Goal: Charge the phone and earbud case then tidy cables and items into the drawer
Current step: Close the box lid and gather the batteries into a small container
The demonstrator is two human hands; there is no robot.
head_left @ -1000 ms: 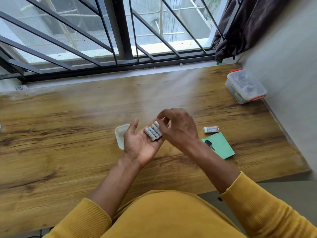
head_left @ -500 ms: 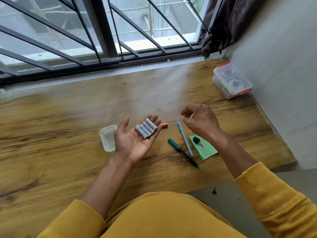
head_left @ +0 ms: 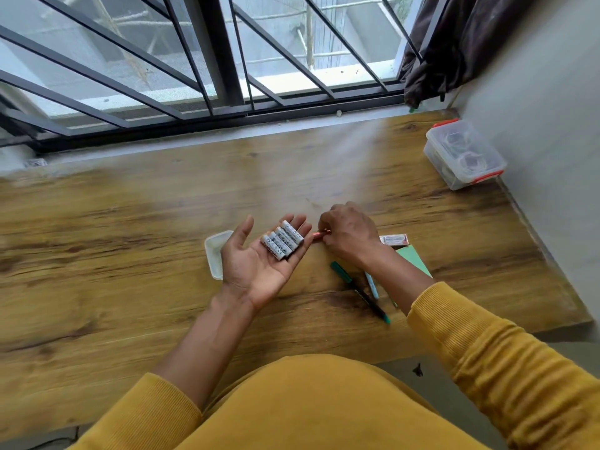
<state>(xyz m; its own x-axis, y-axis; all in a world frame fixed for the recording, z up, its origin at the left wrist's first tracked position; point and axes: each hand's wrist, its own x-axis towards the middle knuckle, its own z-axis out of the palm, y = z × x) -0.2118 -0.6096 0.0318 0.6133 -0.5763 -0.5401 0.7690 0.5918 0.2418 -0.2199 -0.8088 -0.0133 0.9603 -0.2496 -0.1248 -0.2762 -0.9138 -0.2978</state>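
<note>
My left hand [head_left: 259, 261] lies palm up above the wooden desk [head_left: 130, 241], fingers straight, carrying several white batteries [head_left: 282, 243] side by side. Just to its right, my right hand [head_left: 349, 233] is down on the desk, its fingertips pinching a small reddish battery [head_left: 319, 234] that lies there. A small white plastic tray [head_left: 216, 254] sits on the desk, partly hidden behind my left hand. No phone, earbud case or drawer is in view.
A green marker [head_left: 357, 290] and a light blue pen [head_left: 371, 284] lie under my right forearm beside a green notepad [head_left: 414, 259]. A small red and white box [head_left: 394, 239] is behind my right hand. A clear lidded container [head_left: 464, 154] stands by the right wall.
My right hand has come back from the pens to the spot beside my left fingertips and now pinches the reddish battery on the desk. My left hand stays palm up with the batteries.
</note>
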